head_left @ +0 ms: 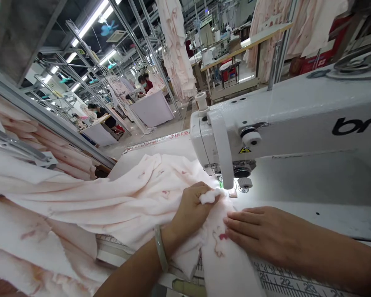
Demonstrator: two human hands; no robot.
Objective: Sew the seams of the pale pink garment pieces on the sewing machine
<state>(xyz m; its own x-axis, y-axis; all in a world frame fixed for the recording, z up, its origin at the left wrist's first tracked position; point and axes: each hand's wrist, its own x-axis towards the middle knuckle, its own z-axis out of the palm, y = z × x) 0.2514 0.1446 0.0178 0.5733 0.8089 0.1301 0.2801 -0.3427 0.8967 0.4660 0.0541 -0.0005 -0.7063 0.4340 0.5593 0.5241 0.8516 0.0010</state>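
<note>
Head view shows us our left hand (191, 210) closed on a bunched fold of the pale pink fabric (136, 198), the pinched tuft poking out white between thumb and fingers right in front of the needle area of the sewing machine (284, 119). We see a pale bangle (161, 248) on that wrist. Our right hand (256, 233) lies flat and open, palm down, fingers pressing the same cloth just beside the left hand; it grips nothing. Between and below our two hands the fabric runs toward us over the edge of the table (327, 214), covering part of the printed ruler strip (284, 280); the rest spreads away to the left in loose folds. More pink pieces lie stacked at the far left (24, 247), and others hang from overhead rails (176, 45). Other people sit at tables (151, 109) well behind
</note>
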